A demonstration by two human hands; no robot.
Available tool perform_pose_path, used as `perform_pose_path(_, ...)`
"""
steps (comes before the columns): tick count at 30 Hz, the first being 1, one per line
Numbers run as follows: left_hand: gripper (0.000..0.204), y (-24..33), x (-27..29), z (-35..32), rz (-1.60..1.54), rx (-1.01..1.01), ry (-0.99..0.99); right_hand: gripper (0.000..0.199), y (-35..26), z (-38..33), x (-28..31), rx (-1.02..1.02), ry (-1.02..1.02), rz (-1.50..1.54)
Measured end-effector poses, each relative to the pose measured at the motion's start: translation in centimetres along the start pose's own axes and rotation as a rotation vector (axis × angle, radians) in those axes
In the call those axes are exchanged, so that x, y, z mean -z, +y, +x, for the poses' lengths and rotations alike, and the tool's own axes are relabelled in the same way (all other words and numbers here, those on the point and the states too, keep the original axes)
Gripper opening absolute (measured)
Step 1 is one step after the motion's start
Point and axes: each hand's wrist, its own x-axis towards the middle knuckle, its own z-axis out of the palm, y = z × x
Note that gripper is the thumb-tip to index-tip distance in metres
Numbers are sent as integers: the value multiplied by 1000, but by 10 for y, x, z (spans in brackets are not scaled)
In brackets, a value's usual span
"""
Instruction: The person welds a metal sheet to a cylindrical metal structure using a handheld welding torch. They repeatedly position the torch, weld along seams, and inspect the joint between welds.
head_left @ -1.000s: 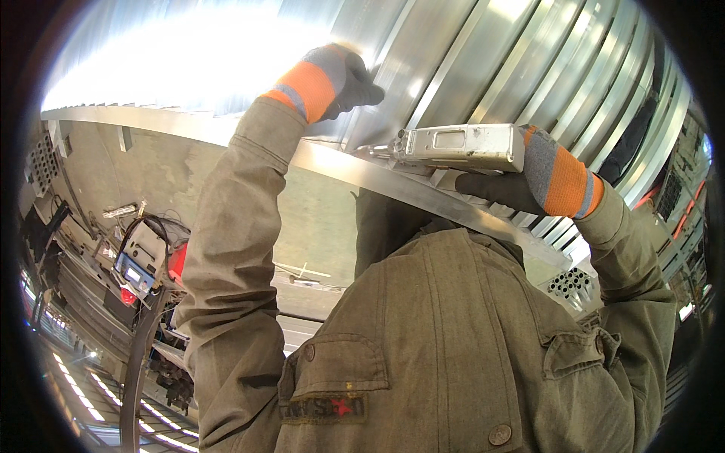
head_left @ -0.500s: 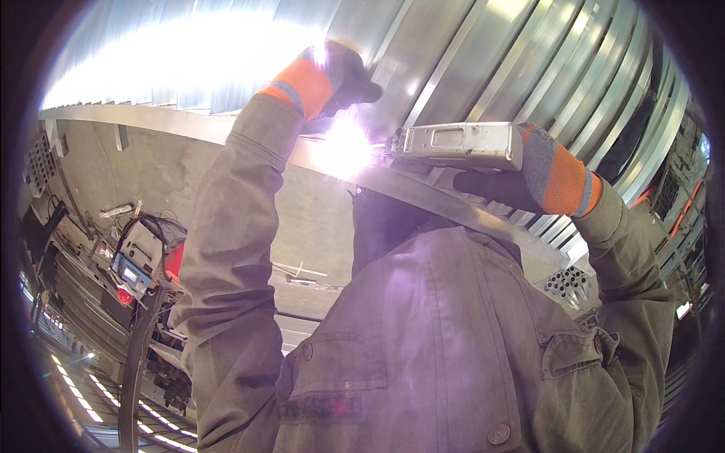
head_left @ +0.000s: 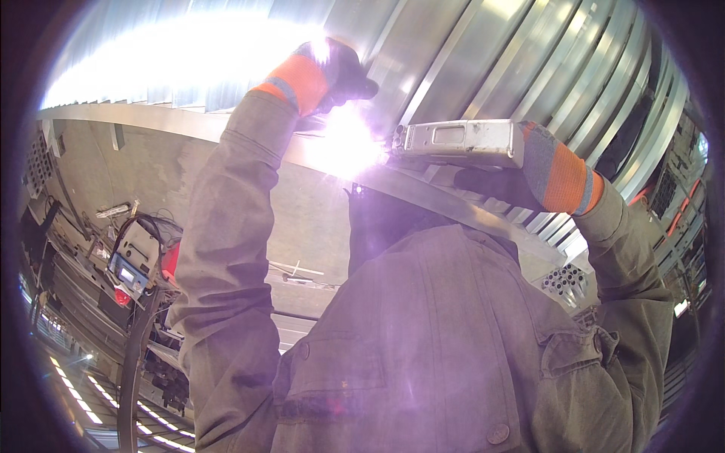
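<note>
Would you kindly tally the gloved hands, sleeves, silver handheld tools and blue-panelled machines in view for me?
Gloved hands: 2 (left hand, right hand)
Sleeves: 2 (left sleeve, right sleeve)
Silver handheld tool: 1
Blue-panelled machine: 1
Total: 6

Right glove (head_left: 542, 170) — banded orange, grey, black; handheld tool (head_left: 487, 143) silver-white; jacket (head_left: 430, 325) grey-brown — violet-tinged.

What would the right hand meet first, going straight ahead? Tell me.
With the silver tool leading, the right hand would probably meet the metal bar first; white glare hides the exact spot and depth.
</note>
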Motion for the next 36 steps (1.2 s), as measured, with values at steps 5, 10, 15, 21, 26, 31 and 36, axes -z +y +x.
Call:
perform_pose_path(5, 39, 2, 1, 0, 2, 21, -25, 48, -1, -3, 6, -96, -109, 121)
perform_pose_path(10, 41, 3, 8, -1, 102, 5, -93, 38, 18, -2, -7, 76, 72, 303)
perform_pose_path(15, 43, 2, 8, -2, 127, -32, -82, 39, 27, -6, -8, 67, 75, 349)
perform_pose_path(21, 43, 3, 7, -1, 121, 18, -69, 36, 20, -8, -3, -114, -2, 330)
perform_pose_path(26, 47, 6, 6, 4, 117, 134, -63, 38, 18, -7, -1, 113, 79, 125)
perform_pose_path(31, 50, 2, 5, 7, 95, 125, -55, 39, 21, -12, -1, -4, 21, 181)
perform_pose_path(36, 47, -2, 5, 5, 33, 69, -32, 41, 25, -8, -2, 62, 61, 129)
